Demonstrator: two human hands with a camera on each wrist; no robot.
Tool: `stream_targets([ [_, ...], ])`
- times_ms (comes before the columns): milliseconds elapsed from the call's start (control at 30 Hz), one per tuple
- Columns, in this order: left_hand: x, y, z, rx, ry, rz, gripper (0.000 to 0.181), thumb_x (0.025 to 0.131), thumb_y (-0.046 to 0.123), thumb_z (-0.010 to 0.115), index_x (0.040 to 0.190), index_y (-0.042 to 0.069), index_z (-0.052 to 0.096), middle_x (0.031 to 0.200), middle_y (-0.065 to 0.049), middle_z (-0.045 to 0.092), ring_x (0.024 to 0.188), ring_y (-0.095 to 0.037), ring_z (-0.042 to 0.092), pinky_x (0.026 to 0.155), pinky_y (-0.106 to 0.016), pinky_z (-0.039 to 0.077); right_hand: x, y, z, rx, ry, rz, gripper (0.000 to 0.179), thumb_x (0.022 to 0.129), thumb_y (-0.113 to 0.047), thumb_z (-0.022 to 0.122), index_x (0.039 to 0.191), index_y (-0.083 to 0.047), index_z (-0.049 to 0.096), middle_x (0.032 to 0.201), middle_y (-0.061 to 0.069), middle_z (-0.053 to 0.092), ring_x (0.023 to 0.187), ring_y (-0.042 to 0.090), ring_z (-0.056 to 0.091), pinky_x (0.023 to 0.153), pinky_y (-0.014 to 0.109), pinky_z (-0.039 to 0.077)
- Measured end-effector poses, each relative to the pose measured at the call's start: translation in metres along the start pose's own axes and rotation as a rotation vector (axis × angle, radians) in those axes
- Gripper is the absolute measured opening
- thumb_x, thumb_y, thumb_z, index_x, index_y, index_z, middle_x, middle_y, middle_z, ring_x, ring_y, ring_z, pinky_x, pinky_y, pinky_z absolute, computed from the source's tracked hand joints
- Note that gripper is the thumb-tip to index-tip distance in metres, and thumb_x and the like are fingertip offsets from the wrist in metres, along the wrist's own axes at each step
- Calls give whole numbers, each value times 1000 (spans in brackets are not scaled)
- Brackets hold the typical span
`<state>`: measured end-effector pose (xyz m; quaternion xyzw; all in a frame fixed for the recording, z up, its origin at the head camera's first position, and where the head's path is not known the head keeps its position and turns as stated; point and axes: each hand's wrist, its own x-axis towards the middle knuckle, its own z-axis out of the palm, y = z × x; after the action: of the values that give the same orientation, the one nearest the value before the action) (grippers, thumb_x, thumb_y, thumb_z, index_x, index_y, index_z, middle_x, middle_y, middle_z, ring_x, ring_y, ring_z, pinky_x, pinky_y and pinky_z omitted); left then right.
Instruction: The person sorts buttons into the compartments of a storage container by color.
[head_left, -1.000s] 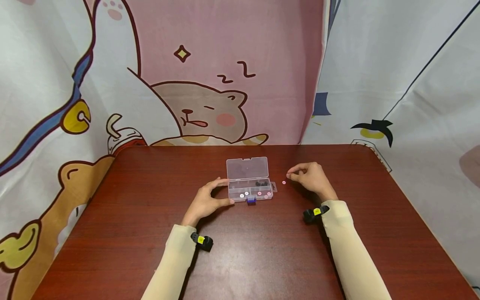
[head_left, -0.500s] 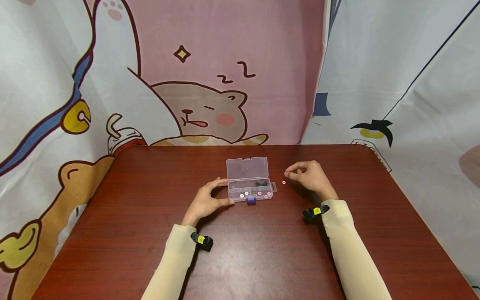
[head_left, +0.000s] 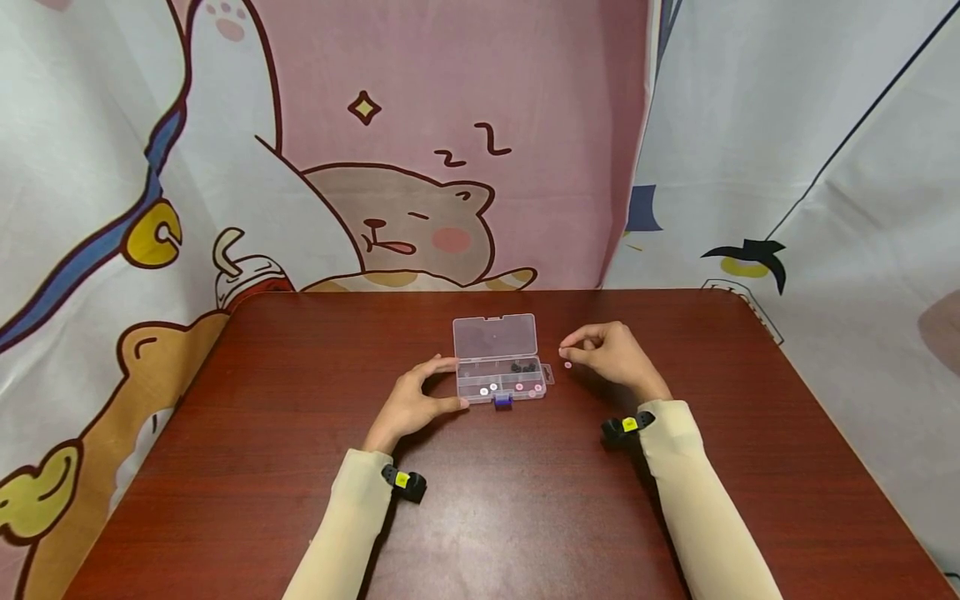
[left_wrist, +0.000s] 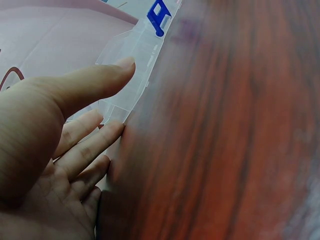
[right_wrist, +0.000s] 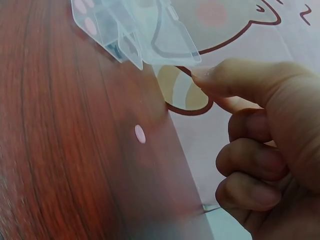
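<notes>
A clear plastic compartment box (head_left: 472, 377) lies with its lid (head_left: 495, 337) raised and its blue latch (head_left: 502, 402) at the front. My left hand (head_left: 411, 405) holds the box's left end between thumb and fingers; in the left wrist view the thumb (left_wrist: 100, 82) lies along its front. To the right of the box, my right hand (head_left: 618, 357) pinches with thumb and index finger. A tiny pale pink bit, seemingly a button (head_left: 562, 351), shows at those fingertips, mostly hidden. Just below them, a pink button (head_left: 567, 365) lies on the table.
In the box's front compartments lie white buttons (head_left: 488, 388) and several pink buttons (head_left: 536, 389). Small black pieces (head_left: 522, 367) sit in the back row. A hang tab (head_left: 549, 374) sticks out at the right end. Behind the brown table (head_left: 480, 517) hangs a printed curtain (head_left: 570, 150).
My right hand has moved a little left toward the box, its fingertips passing over the loose pink button. My left hand and the box have stayed where they were.
</notes>
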<state>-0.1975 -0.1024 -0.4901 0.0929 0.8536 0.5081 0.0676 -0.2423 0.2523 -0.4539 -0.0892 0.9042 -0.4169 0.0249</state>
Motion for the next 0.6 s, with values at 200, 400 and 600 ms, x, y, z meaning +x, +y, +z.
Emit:
stream_targets([
  [200, 0, -1, 0, 5, 1, -2, 65, 76, 31, 92, 136, 26, 66, 161, -10, 46, 153, -30, 36, 123, -56, 30, 0, -7, 5, 1, -15, -37, 6, 88, -26, 83, 90, -22, 80, 59, 0, 47, 56, 16, 44, 51, 27, 36],
  [400, 0, -1, 0, -1, 0, -5, 65, 76, 31, 92, 136, 26, 66, 161, -10, 45, 153, -30, 36, 123, -56, 30, 1, -14, 11, -2, -39, -71, 4, 87, -24, 83, 89, -22, 80, 58, -2, 43, 55, 13, 41, 51, 26, 33],
  [600, -1, -1, 0, 2, -3, -11, 66, 76, 32, 91, 136, 26, 66, 162, -10, 44, 153, -31, 36, 123, -57, 30, 2, -21, 17, -12, -61, -115, 4, 87, -22, 83, 90, -20, 80, 57, -4, 41, 54, 11, 40, 51, 25, 31],
])
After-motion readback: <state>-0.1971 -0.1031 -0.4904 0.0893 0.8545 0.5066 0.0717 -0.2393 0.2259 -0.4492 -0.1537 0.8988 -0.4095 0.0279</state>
